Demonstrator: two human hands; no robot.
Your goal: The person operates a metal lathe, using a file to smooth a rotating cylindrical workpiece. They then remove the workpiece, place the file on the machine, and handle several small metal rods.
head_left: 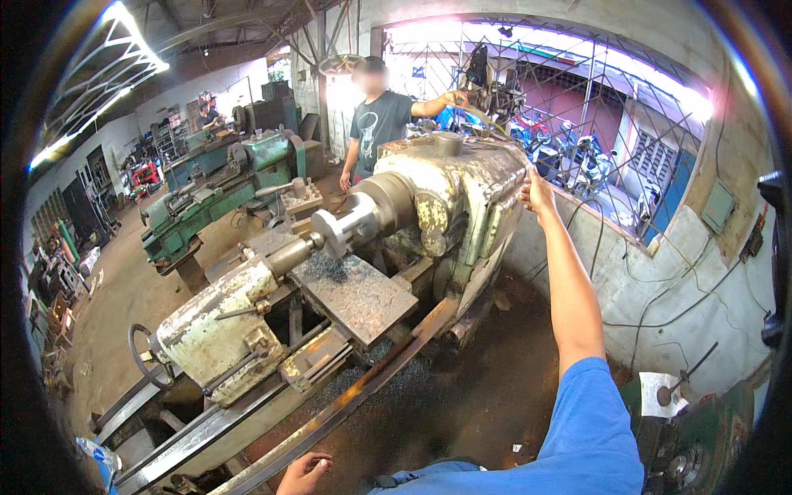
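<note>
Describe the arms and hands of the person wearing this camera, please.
The left hand and right hand are ordinary human hands, without gloves. A short blue sleeve covers the upper right arm; the right forearm is uncovered.

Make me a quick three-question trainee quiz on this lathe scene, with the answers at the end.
1. True or false: the spoked handwheel is at the outer end of the cream tailstock.
2. The camera wearer's right hand is nearest which part? a) handwheel, b) headstock, c) tailstock.
3. What lies heaped on the flat plate below the shiny workpiece?

Key: 1. True. 2. b. 3. Metal shavings.
</note>
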